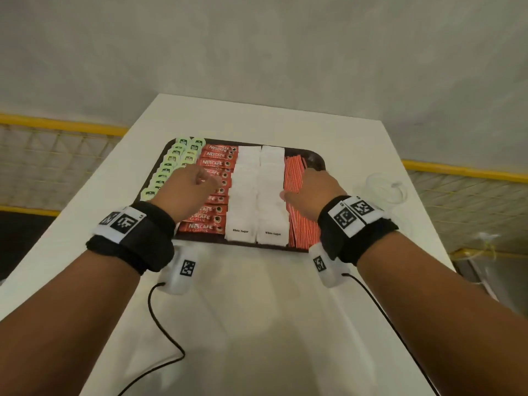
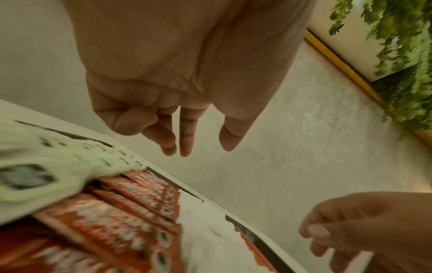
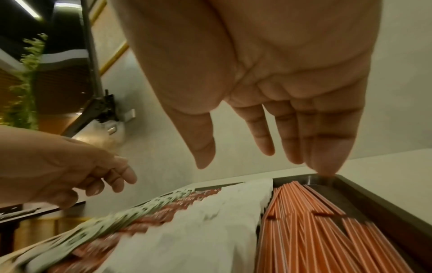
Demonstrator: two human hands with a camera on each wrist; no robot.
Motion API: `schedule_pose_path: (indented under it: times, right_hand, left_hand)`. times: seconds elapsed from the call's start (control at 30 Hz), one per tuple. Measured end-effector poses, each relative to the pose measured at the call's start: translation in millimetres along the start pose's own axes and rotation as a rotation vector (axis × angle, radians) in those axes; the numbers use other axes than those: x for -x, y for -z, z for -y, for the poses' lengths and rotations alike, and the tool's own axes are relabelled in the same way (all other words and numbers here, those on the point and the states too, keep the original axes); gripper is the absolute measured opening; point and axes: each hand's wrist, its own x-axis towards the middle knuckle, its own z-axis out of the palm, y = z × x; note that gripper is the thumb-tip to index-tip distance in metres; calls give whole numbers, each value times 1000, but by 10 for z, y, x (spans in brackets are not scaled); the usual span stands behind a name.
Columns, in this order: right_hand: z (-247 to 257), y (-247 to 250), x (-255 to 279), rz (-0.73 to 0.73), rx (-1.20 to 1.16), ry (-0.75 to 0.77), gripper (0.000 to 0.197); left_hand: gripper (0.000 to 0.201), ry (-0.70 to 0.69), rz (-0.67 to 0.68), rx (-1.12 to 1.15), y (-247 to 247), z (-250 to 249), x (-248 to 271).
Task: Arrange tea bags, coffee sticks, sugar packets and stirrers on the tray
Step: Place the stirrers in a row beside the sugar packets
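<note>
A dark tray (image 1: 317,158) on the white table holds green tea bags (image 1: 171,164) at the left, then red coffee sticks (image 1: 217,159), white sugar packets (image 1: 257,195) and orange striped stirrers (image 1: 295,172) at the right. My left hand (image 1: 204,180) hovers over the coffee sticks (image 2: 117,221) beside the tea bags (image 2: 46,162). Its fingers are loosely curled and hold nothing (image 2: 205,144). My right hand (image 1: 310,190) hangs over the stirrers (image 3: 315,230) with straight fingers, empty (image 3: 251,162). Its little fingertip is near the tray's far corner.
A clear plastic cup (image 1: 385,187) stands on the table (image 1: 257,310) to the right of the tray. Black cables (image 1: 160,324) trail from the wrist cameras across the near part of the table. Yellow rails with mesh (image 1: 57,155) run past both sides.
</note>
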Motion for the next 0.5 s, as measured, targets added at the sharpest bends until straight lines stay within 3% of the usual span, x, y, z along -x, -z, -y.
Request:
schedule_pose_path:
  times: [0.13,0.3,0.5]
  right_hand:
    - [-97,-165,415,50,160,52,70]
    - [-306,-470,469,119,162,-22,130]
    - [-385,-574,430,140,65,-87,135]
  left_hand:
    - [52,134,-75,-162,72,346,283]
    - [85,241,-156,-413,154,660,506]
    - [89,339,-75,-372,265,908,434]
